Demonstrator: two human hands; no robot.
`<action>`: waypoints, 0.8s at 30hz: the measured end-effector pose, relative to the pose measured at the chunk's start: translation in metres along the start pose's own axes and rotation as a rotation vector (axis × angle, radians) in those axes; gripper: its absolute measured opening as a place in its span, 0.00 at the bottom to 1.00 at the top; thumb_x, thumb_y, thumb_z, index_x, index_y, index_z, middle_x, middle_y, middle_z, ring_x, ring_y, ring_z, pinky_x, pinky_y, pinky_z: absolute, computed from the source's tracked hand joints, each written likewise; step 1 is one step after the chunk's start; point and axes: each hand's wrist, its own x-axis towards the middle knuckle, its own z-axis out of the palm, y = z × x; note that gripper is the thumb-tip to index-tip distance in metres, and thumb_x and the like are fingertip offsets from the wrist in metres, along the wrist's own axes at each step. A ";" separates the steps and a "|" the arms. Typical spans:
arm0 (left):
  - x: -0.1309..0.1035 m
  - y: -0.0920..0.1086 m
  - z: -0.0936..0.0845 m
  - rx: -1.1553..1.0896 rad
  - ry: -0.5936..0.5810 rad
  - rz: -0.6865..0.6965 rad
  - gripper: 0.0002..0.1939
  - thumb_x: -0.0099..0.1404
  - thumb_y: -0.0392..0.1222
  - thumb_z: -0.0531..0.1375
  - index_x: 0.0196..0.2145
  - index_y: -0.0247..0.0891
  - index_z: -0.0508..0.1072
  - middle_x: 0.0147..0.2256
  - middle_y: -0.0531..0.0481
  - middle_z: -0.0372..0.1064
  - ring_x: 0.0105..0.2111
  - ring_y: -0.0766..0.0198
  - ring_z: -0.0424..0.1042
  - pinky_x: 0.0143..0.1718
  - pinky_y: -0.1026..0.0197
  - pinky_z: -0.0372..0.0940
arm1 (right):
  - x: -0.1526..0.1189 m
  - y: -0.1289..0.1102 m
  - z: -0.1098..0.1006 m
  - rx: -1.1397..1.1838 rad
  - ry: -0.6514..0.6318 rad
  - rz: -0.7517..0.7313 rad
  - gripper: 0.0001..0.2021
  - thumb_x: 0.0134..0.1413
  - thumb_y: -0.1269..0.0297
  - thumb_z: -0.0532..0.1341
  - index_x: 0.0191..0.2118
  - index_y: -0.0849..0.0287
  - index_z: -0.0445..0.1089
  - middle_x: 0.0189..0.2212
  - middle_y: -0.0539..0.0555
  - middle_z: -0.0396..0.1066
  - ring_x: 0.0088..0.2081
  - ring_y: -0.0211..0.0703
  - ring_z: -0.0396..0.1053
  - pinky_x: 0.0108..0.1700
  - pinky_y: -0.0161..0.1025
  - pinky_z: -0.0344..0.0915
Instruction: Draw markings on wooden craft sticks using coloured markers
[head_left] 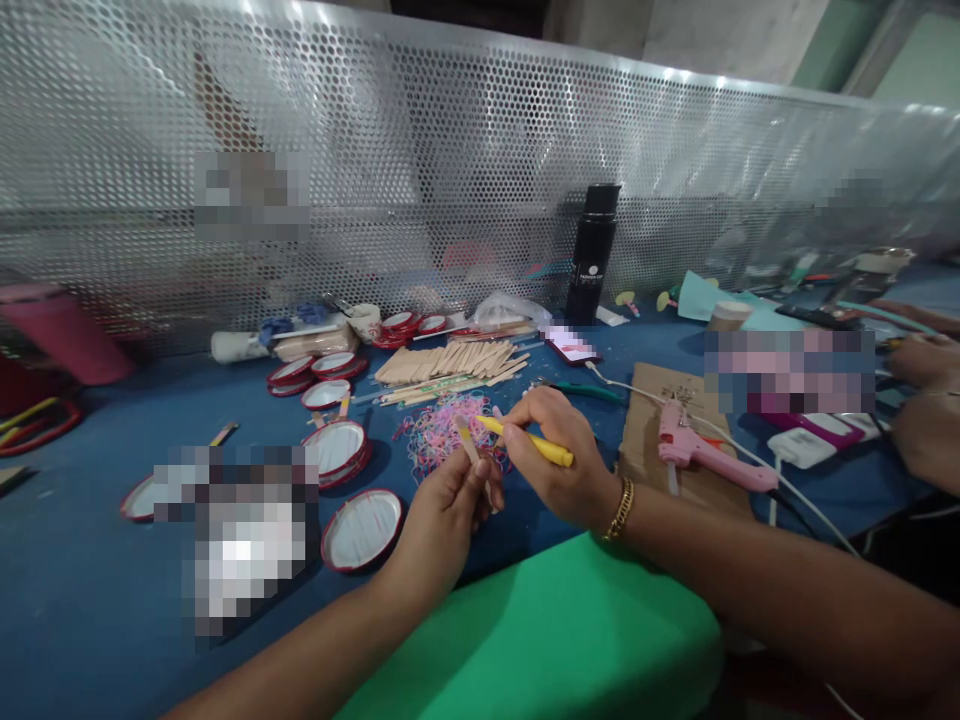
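Left forearm (322,640) extends from the near left, the left hand (442,505) set in a thumb-and-finger pinch; right forearm (735,565) extends from the near right, the right hand (559,450) curled in a writing grip.

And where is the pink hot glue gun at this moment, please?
In the head view, the pink hot glue gun lies right of centre, partly on the brown cardboard, to the right of the right hand.

blue tabletop (75,620) | perforated metal screen (465,150) behind, glinting along its top | grey wall (720,35) beyond
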 end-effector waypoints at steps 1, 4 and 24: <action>0.000 0.001 0.000 -0.004 0.001 -0.005 0.14 0.69 0.47 0.52 0.28 0.38 0.67 0.22 0.56 0.64 0.20 0.70 0.58 0.22 0.67 0.54 | 0.000 0.000 0.000 -0.002 0.016 0.004 0.05 0.55 0.71 0.56 0.29 0.56 0.64 0.25 0.49 0.68 0.31 0.41 0.66 0.42 0.43 0.61; -0.001 0.002 -0.001 -0.033 -0.003 -0.016 0.14 0.69 0.49 0.52 0.29 0.38 0.67 0.22 0.56 0.65 0.20 0.70 0.58 0.22 0.68 0.54 | 0.000 0.000 0.000 0.016 0.006 -0.011 0.04 0.56 0.71 0.57 0.32 0.56 0.66 0.26 0.49 0.69 0.31 0.41 0.66 0.42 0.43 0.61; 0.000 0.010 -0.009 -0.191 -0.041 -0.173 0.11 0.64 0.47 0.57 0.32 0.36 0.70 0.20 0.55 0.66 0.20 0.69 0.61 0.20 0.69 0.54 | -0.002 0.003 0.004 0.058 0.015 -0.035 0.03 0.55 0.70 0.60 0.32 0.55 0.67 0.26 0.47 0.73 0.30 0.39 0.69 0.51 0.48 0.61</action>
